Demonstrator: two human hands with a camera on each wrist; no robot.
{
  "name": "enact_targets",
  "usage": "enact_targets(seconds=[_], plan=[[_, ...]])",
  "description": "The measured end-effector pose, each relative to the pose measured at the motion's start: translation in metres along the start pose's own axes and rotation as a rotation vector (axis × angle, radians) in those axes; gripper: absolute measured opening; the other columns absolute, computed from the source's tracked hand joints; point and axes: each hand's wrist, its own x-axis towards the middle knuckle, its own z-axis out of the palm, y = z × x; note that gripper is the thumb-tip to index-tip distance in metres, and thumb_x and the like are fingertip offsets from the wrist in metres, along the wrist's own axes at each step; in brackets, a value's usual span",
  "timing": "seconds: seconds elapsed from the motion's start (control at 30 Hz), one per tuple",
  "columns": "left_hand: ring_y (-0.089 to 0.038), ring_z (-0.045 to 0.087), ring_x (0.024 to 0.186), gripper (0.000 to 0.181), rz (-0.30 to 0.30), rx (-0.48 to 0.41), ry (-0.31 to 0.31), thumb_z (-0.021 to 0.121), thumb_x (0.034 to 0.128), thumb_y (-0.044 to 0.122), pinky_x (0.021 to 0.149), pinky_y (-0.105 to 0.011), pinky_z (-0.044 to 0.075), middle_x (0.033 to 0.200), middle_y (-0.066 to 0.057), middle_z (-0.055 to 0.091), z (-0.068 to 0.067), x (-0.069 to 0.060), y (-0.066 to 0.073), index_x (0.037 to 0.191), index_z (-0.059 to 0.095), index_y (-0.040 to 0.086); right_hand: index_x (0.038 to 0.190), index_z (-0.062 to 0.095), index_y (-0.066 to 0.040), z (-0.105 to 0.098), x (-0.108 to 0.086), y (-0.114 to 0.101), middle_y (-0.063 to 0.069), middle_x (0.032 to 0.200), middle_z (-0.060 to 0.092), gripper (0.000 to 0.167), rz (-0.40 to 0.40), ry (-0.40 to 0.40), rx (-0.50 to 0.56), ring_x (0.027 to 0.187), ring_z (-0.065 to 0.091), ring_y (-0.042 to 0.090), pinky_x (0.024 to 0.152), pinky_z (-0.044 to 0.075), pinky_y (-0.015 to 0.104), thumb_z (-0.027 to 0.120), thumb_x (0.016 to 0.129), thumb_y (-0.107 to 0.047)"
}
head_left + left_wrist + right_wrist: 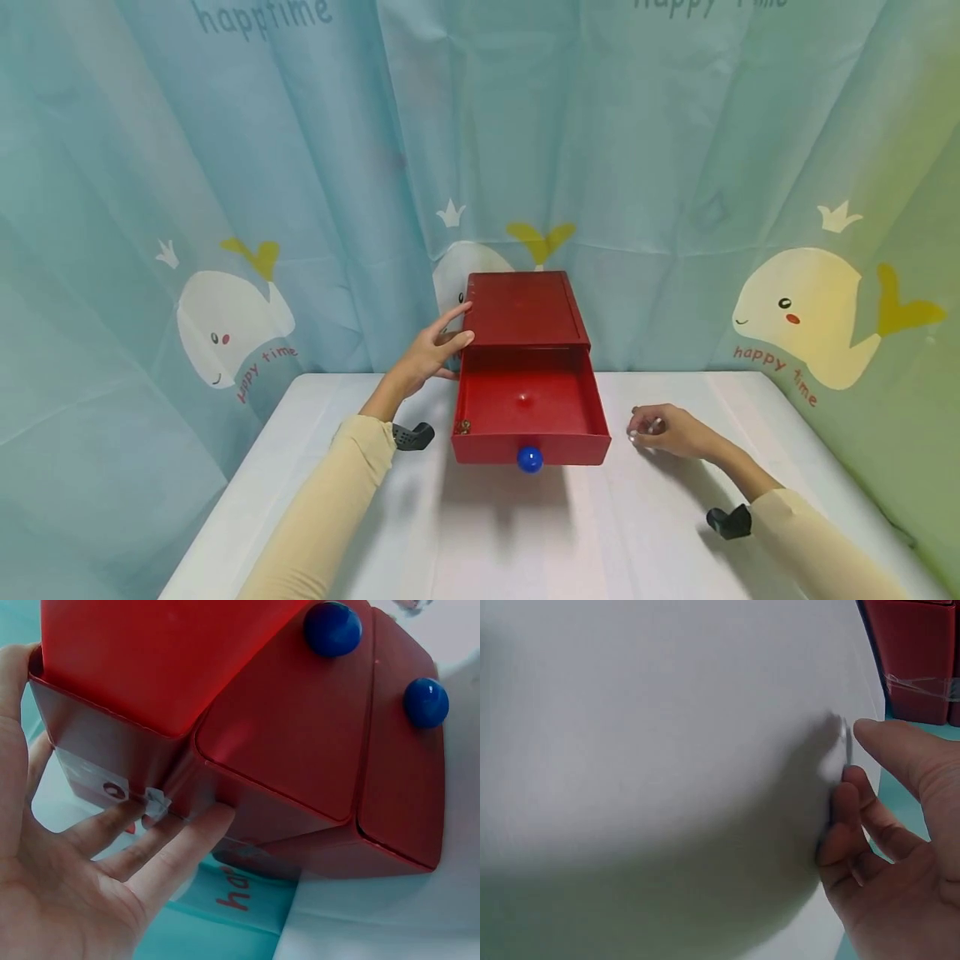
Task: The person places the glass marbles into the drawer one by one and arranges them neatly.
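Observation:
A red drawer cabinet stands on the table with its top drawer pulled out, a blue knob on its front. Small brass-coloured pieces lie in the drawer's front left corner. My left hand rests spread along the cabinet's left side, its straight fingers against the red wall in the left wrist view. Right of the drawer, low over the table, my right hand has curled fingers and pinches a small, thin, shiny silvery piece; its kind cannot be made out.
Below the pulled-out drawer are two closed drawers with blue knobs. Clear tape sticks to the cabinet's side. A white table carries the cabinet, and a whale-print curtain hangs close behind it.

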Motion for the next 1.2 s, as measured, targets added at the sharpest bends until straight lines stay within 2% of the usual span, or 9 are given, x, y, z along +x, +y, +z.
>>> enact_targets(seconds=[0.07, 0.1, 0.33, 0.53, 0.77, 0.93, 1.2], plan=[[-0.034, 0.047, 0.140, 0.062, 0.004, 0.001, -0.002, 0.062, 0.1014, 0.038, 0.087, -0.056, 0.058, 0.154, -0.016, 0.047, 0.000, 0.000, 0.000, 0.158, 0.038, 0.041, 0.097, 0.071, -0.007, -0.003, 0.001, -0.001, 0.001, 0.090, 0.064, 0.011, -0.015, -0.019, 0.008, 0.080, 0.054, 0.012, 0.069, 0.049, 0.024, 0.077, 0.089, -0.004], [-0.034, 0.047, 0.140, 0.062, 0.003, 0.002, 0.000, 0.062, 0.1013, 0.038, 0.087, -0.056, 0.059, 0.154, -0.016, 0.048, 0.000, 0.000, -0.001, 0.158, 0.038, 0.041, 0.097, 0.071, -0.007, -0.003, 0.001, -0.001, 0.002, 0.090, 0.064, 0.011, -0.024, -0.025, 0.010, 0.080, 0.053, 0.011, 0.069, 0.050, 0.024, 0.078, 0.089, -0.005], [-0.034, 0.048, 0.140, 0.062, 0.001, 0.007, 0.001, 0.062, 0.1012, 0.038, 0.087, -0.056, 0.059, 0.155, -0.016, 0.047, 0.002, 0.001, -0.001, 0.158, 0.037, 0.040, 0.093, 0.070, -0.009, -0.006, 0.001, -0.005, -0.001, 0.085, 0.063, 0.010, -0.080, -0.043, -0.013, 0.079, 0.054, 0.010, 0.067, 0.050, 0.024, 0.078, 0.089, -0.006], [-0.035, 0.049, 0.138, 0.063, 0.002, 0.003, 0.002, 0.063, 0.1003, 0.038, 0.086, -0.056, 0.059, 0.153, -0.016, 0.048, 0.002, 0.001, -0.001, 0.158, 0.038, 0.041, 0.093, 0.069, -0.009, -0.019, 0.002, -0.011, -0.002, 0.085, 0.064, 0.012, -0.121, -0.053, -0.048, 0.078, 0.058, 0.007, 0.067, 0.054, 0.025, 0.076, 0.087, -0.001], [-0.035, 0.050, 0.138, 0.062, 0.009, 0.001, -0.005, 0.063, 0.1009, 0.038, 0.086, -0.055, 0.059, 0.154, -0.016, 0.048, 0.003, 0.003, 0.000, 0.158, 0.038, 0.042, 0.095, 0.069, -0.007, -0.037, 0.005, -0.024, -0.001, 0.086, 0.067, 0.011, -0.127, -0.072, -0.067, 0.073, 0.062, 0.009, 0.065, 0.053, 0.025, 0.077, 0.089, -0.003], [-0.035, 0.049, 0.138, 0.062, 0.006, -0.003, -0.004, 0.063, 0.1012, 0.037, 0.087, -0.056, 0.059, 0.154, -0.016, 0.048, 0.002, 0.002, 0.001, 0.158, 0.038, 0.041, 0.096, 0.069, -0.006, -0.043, 0.006, -0.029, 0.001, 0.087, 0.068, 0.009, -0.130, -0.074, -0.071, 0.073, 0.065, 0.011, 0.066, 0.054, 0.027, 0.075, 0.090, -0.003], [-0.037, 0.047, 0.140, 0.063, -0.004, -0.001, -0.001, 0.063, 0.1013, 0.037, 0.087, -0.056, 0.058, 0.156, -0.017, 0.045, 0.001, 0.000, 0.003, 0.159, 0.037, 0.039, 0.097, 0.070, -0.014, -0.047, 0.007, -0.039, -0.006, 0.090, 0.065, 0.010, -0.127, -0.071, -0.085, 0.082, 0.062, 0.009, 0.071, 0.056, 0.029, 0.076, 0.092, -0.009]])
